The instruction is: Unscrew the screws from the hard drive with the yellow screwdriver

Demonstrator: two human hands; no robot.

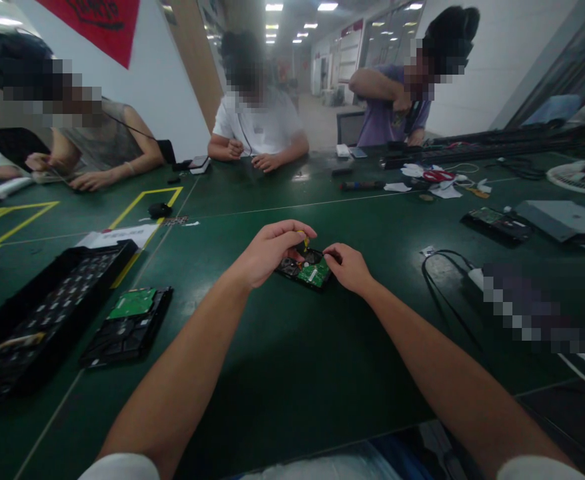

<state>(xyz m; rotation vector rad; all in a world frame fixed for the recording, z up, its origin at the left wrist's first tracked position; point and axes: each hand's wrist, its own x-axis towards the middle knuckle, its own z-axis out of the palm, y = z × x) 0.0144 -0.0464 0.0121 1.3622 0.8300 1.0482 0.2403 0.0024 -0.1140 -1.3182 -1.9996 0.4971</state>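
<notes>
A hard drive (315,272) with a green circuit board lies on the green table in front of me. My left hand (272,250) arches over its far left part, fingers curled round a small yellow-and-black tool (306,244) that points down at the drive. Most of that tool is hidden by the fingers, so its exact kind cannot be made out. At the drive's right edge, my right hand (347,265) pinches the casing between thumb and fingers.
Left of me lie another hard drive (131,323) and a long black tray (47,313). A third drive (497,225), a grey box (562,219) and a cable (435,287) are to the right. Several people sit across the table, near a dark screwdriver-like tool (362,186) and paper scraps.
</notes>
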